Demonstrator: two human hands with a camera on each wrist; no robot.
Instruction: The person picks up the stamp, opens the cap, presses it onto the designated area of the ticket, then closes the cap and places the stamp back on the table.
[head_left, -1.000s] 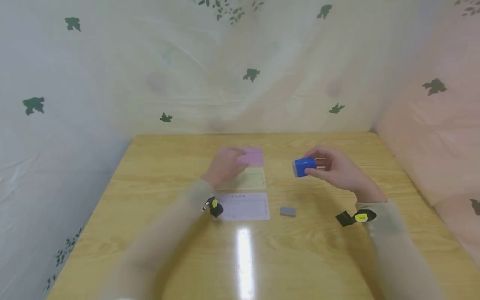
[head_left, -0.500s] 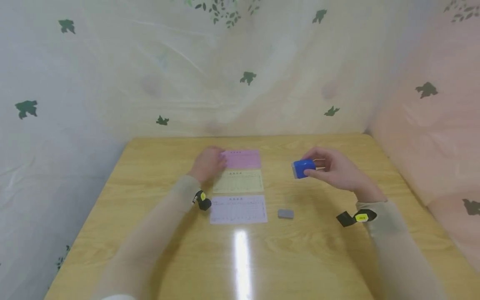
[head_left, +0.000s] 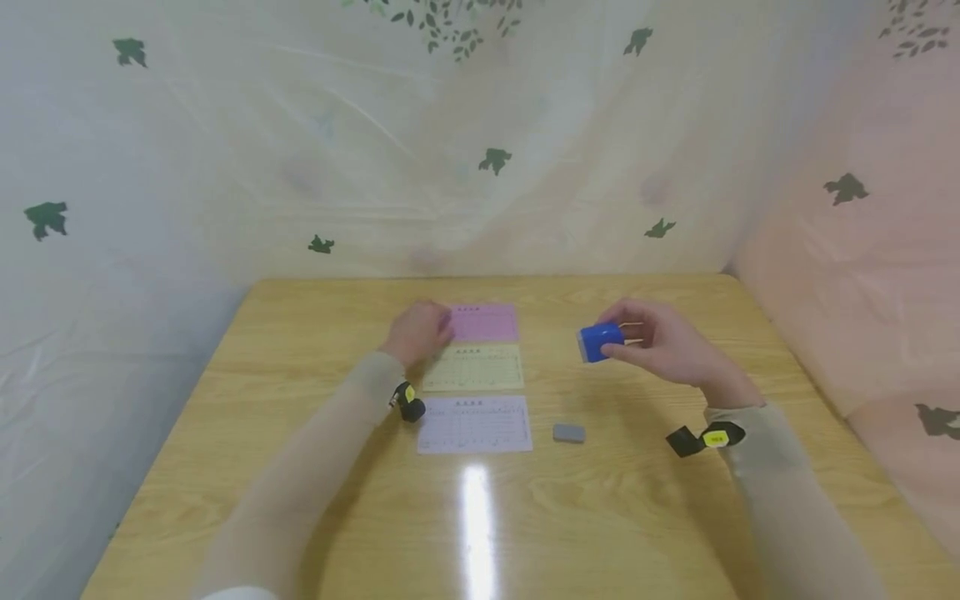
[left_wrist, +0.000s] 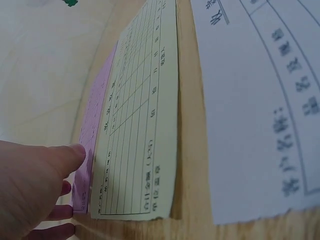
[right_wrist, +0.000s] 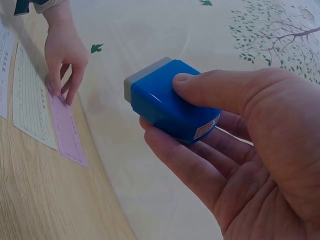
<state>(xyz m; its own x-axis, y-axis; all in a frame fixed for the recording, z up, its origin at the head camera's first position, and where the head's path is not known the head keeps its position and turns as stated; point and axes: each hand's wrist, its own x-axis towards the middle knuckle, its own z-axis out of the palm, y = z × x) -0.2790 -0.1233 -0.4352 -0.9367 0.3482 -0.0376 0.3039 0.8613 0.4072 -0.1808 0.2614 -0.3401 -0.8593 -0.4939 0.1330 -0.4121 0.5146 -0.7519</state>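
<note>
Head view: one blue stamp in hand, three slips on the table

Head camera looks down on a wooden table [head_left: 300, 467]. The right hand [head_left: 667, 346] holds the blue stamp [head_left: 600, 341] in the air at about 2 o'clock from the table's middle, thumb on top and fingers curled beneath it, its grey end facing left. It looks like a hard, smooth plastic block, light and stiff, so I judge a pinch across its broad sides, as now, the surest hold; the glossy shell could slip from a loose grip.

The left hand [head_left: 418, 332] rests at 11 o'clock, fingers fairly straight, tips on the left edge of the pink slip [head_left: 483, 322]. That paper is thin and limp, best pinned flat rather than lifted.

By count: three printed slips in a column, pink farthest, the yellow slip [head_left: 474, 367] in the middle, the white slip [head_left: 476, 423] nearest; one stamp; one small grey cap [head_left: 569, 432] lying just right of the white slip.
</note>
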